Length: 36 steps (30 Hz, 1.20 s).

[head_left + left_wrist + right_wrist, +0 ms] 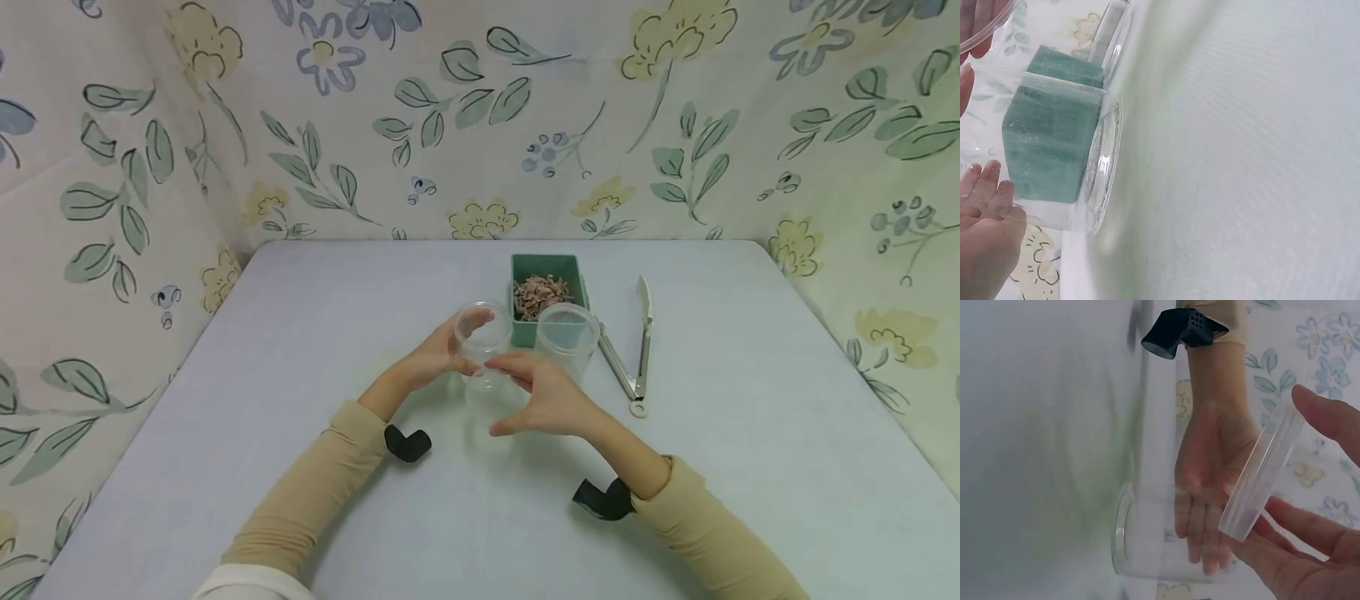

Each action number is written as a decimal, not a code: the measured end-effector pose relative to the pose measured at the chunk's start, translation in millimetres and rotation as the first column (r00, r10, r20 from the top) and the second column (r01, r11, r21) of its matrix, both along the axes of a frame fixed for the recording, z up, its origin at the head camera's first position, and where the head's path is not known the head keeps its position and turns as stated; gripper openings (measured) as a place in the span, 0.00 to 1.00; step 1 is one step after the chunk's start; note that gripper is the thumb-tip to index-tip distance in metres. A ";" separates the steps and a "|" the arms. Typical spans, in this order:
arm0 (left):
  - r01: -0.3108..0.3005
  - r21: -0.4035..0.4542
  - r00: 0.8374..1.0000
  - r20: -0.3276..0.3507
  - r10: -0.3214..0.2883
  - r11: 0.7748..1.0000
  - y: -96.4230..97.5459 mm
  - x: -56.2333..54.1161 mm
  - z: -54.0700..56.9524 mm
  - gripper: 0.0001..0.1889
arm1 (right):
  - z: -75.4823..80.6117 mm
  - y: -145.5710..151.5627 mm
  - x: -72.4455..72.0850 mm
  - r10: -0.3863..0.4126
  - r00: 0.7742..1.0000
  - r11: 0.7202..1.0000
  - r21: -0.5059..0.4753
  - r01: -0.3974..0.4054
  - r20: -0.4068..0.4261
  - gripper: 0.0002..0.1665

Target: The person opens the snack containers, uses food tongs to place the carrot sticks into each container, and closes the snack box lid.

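Note:
My left hand (431, 358) reaches round a clear jar (483, 337) standing upright on the table, its thumb at the near side and its fingers behind. Those fingers show through the jar wall in the right wrist view. Between thumb and fingers, my right hand (543, 396) pinches a clear round lid (1260, 478), tilted and close in front of the same jar. The lid hardly shows in the head view. A second clear jar (567, 333) stands just to the right, open at the top.
Behind the jars sits a green tray (523, 333) holding brown shredded pieces (542, 293). Metal tongs (643, 358) lie spread to the right of it. Floral cloth (480, 125) hangs behind and beside the white table (337, 292).

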<state>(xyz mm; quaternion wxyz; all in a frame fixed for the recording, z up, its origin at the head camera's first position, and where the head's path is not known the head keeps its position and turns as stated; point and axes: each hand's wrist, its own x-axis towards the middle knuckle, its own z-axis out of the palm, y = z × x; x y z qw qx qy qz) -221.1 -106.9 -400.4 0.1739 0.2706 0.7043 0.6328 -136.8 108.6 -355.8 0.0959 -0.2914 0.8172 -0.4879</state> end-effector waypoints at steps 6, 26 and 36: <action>0.004 -0.028 1.000 0.001 -0.004 1.000 -2.2 0.0 -0.3 0.43 | -7.2 -7.5 -2.6 0.068 0.997 0.989 0.133 -0.062 -0.042 0.43; -0.025 -0.063 0.999 0.038 0.027 0.998 -5.5 -2.0 -3.9 0.45 | -19.5 -40.8 11.3 0.194 0.981 0.871 0.461 -0.170 -0.005 0.43; -0.028 -0.045 0.999 0.037 0.029 0.999 -4.5 -1.4 -3.4 0.45 | -26.1 -49.5 18.1 0.217 0.974 0.816 0.560 -0.143 -0.067 0.44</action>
